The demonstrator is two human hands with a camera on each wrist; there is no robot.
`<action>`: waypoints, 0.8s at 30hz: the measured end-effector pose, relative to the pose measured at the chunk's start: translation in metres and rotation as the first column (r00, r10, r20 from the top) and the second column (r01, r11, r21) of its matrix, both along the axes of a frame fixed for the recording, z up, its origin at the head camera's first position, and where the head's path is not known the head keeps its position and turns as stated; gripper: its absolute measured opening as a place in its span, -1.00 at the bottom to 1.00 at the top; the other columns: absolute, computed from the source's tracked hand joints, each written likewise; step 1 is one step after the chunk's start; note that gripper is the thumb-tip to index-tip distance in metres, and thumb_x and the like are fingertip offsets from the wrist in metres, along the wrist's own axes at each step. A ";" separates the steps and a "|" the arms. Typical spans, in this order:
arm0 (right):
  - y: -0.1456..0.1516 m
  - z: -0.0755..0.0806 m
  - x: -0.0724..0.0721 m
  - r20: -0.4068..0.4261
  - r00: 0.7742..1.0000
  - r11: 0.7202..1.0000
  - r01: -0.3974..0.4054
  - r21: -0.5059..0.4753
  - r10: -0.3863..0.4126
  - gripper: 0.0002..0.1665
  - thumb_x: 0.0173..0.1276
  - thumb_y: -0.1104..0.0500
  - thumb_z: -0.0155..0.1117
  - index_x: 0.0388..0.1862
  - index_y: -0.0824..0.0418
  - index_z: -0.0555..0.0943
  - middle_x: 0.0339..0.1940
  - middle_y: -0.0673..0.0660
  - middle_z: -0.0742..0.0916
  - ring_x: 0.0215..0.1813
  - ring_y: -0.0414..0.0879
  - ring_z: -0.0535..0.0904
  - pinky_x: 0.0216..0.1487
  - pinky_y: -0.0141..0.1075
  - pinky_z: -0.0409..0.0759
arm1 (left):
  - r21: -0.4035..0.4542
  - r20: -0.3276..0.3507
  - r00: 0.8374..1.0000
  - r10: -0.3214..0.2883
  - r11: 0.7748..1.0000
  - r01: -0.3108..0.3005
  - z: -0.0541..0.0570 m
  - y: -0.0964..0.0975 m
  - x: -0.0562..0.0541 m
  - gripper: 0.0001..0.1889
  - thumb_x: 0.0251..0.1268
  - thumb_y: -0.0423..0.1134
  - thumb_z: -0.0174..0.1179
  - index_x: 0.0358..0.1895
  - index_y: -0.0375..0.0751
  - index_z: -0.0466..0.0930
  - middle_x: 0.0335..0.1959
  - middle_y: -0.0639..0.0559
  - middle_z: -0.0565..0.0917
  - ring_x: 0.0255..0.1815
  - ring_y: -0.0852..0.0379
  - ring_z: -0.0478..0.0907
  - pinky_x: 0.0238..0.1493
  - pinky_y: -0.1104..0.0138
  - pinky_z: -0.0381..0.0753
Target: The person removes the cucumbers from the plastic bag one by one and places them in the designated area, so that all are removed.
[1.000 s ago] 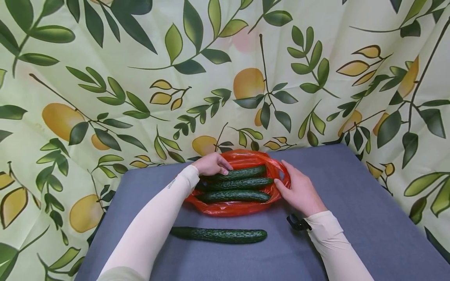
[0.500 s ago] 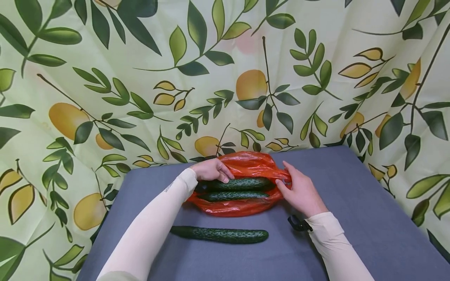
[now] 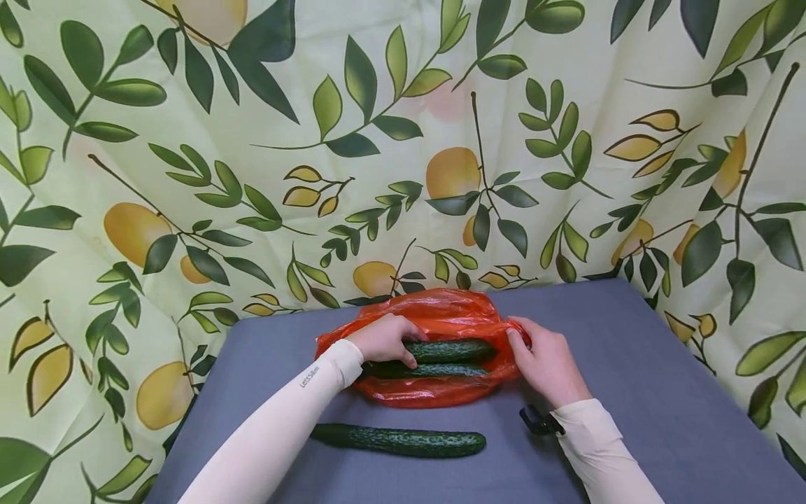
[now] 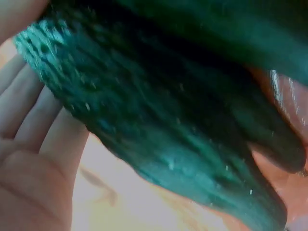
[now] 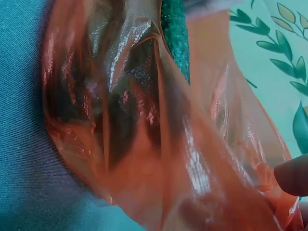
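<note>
A red plastic bag (image 3: 415, 395) lies open-mouthed at the back of the table, with dark green cucumbers inside. Two show in its mouth: a rear cucumber (image 3: 456, 349) and a front cucumber (image 3: 443, 370). My left hand (image 3: 387, 340) reaches into the bag and grips the rear cucumber near its left part, thumb in front and fingers behind. In the left wrist view, cucumbers (image 4: 159, 130) fill the frame beside the fingers. My right hand (image 3: 546, 357) pinches the bag's right edge. The right wrist view shows bunched film (image 5: 269, 185) at a fingertip.
Another cucumber (image 3: 403, 441) lies on the grey-covered table (image 3: 630, 392), in front of the bag. Behind the table hangs a cloth (image 3: 390, 161) printed with leaves and fruit. A black strap (image 3: 540, 421) sits at the right wrist.
The bag's back side came forward over the farthest cucumber, so two show instead of three. My left hand moved deeper onto a cucumber; my right fingers closed on the bag's edge.
</note>
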State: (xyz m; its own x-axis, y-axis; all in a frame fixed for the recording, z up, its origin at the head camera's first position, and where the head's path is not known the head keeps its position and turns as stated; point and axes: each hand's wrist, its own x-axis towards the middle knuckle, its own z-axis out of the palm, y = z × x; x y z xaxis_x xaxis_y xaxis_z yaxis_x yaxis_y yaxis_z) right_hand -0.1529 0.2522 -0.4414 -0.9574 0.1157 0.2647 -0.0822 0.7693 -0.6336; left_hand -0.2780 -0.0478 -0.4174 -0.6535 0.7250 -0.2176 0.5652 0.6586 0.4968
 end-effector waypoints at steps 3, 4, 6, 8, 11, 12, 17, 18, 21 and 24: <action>0.001 0.002 0.000 -0.011 1.000 1.000 0.012 -0.010 -0.012 -0.49 0.69 0.07 0.17 0.44 0.32 0.62 0.26 0.40 0.78 0.11 0.30 0.77 0.22 0.26 0.71 | 0.009 -0.071 0.997 -0.018 1.000 0.019 -0.002 0.000 0.004 -0.55 0.17 -0.20 0.64 0.17 0.03 0.85 0.07 0.24 0.86 0.11 0.29 0.71 0.33 0.23 0.67; 0.001 0.003 0.000 -0.013 1.000 1.000 0.016 -0.014 -0.016 -0.49 0.69 0.06 0.16 0.44 0.32 0.62 0.26 0.40 0.78 0.11 0.31 0.77 0.22 0.26 0.71 | 0.009 -0.084 0.996 -0.025 1.000 0.026 -0.001 -0.001 0.005 -0.56 0.18 -0.20 0.64 0.16 0.05 0.86 0.05 0.28 0.86 0.09 0.33 0.71 0.31 0.26 0.68; 0.002 0.004 0.000 -0.009 1.000 1.000 0.023 -0.019 -0.023 -0.48 0.69 0.06 0.16 0.45 0.32 0.61 0.26 0.41 0.78 0.09 0.31 0.77 0.20 0.25 0.72 | 0.008 -0.089 0.995 -0.049 0.999 0.050 0.002 -0.003 0.006 -0.57 0.20 -0.19 0.63 0.17 0.09 0.86 0.04 0.33 0.85 0.05 0.38 0.70 0.27 0.29 0.68; 0.003 0.004 0.001 -0.001 1.000 0.999 0.025 -0.021 -0.025 -0.47 0.70 0.06 0.15 0.46 0.33 0.60 0.27 0.42 0.77 0.10 0.32 0.76 0.21 0.26 0.72 | 0.006 -0.070 0.995 -0.076 0.997 0.077 0.006 -0.005 0.008 -0.57 0.21 -0.19 0.62 0.18 0.13 0.85 0.03 0.36 0.85 0.04 0.39 0.70 0.23 0.31 0.69; 0.003 0.005 0.001 0.014 1.000 1.000 0.018 -0.018 -0.018 -0.45 0.70 0.06 0.15 0.49 0.33 0.58 0.30 0.42 0.75 0.17 0.36 0.74 0.26 0.27 0.69 | 0.001 -0.039 0.995 -0.089 0.996 0.089 0.014 -0.011 0.013 -0.54 0.19 -0.20 0.63 0.19 0.17 0.85 0.04 0.39 0.85 0.08 0.39 0.71 0.21 0.32 0.69; 0.002 0.006 0.001 0.017 1.000 1.000 0.015 -0.016 -0.015 -0.45 0.71 0.05 0.14 0.49 0.33 0.57 0.32 0.42 0.74 0.20 0.37 0.73 0.28 0.28 0.67 | -0.002 -0.032 0.996 -0.088 0.996 0.088 0.017 -0.013 0.015 -0.53 0.19 -0.20 0.63 0.19 0.18 0.85 0.05 0.40 0.85 0.10 0.38 0.70 0.21 0.33 0.69; 0.001 0.009 0.002 0.030 0.999 1.000 0.017 -0.013 -0.016 -0.44 0.71 0.04 0.13 0.51 0.33 0.56 0.35 0.44 0.72 0.27 0.41 0.69 0.33 0.33 0.62 | 0.021 -0.003 0.997 -0.081 0.996 0.081 0.029 -0.019 0.024 -0.49 0.18 -0.18 0.64 0.23 0.24 0.82 0.09 0.43 0.82 0.23 0.38 0.67 0.26 0.34 0.65; 0.002 0.009 0.002 0.033 0.999 1.000 0.019 -0.011 -0.018 -0.44 0.71 0.04 0.13 0.51 0.33 0.56 0.35 0.44 0.72 0.27 0.42 0.69 0.33 0.33 0.62 | 0.034 -0.003 0.997 -0.082 0.996 0.082 0.032 -0.019 0.026 -0.49 0.19 -0.17 0.64 0.23 0.27 0.82 0.09 0.44 0.82 0.25 0.39 0.66 0.28 0.33 0.65; 0.003 0.009 0.002 0.043 0.999 1.000 0.016 -0.003 -0.016 -0.43 0.72 0.04 0.12 0.51 0.34 0.55 0.35 0.45 0.71 0.26 0.42 0.69 0.31 0.34 0.63 | 0.084 -0.014 0.996 -0.089 0.992 0.090 0.043 -0.017 0.033 -0.46 0.17 -0.14 0.65 0.24 0.37 0.80 0.08 0.50 0.81 0.28 0.42 0.65 0.38 0.29 0.60; 0.004 0.007 0.000 0.044 0.999 1.000 -0.004 -0.006 0.005 -0.43 0.73 0.03 0.11 0.51 0.35 0.54 0.33 0.45 0.73 0.24 0.42 0.70 0.29 0.34 0.63 | 0.116 -0.023 0.994 -0.107 0.987 0.109 0.058 -0.013 0.045 -0.45 0.18 -0.13 0.64 0.25 0.39 0.78 0.09 0.55 0.79 0.28 0.47 0.63 0.39 0.30 0.60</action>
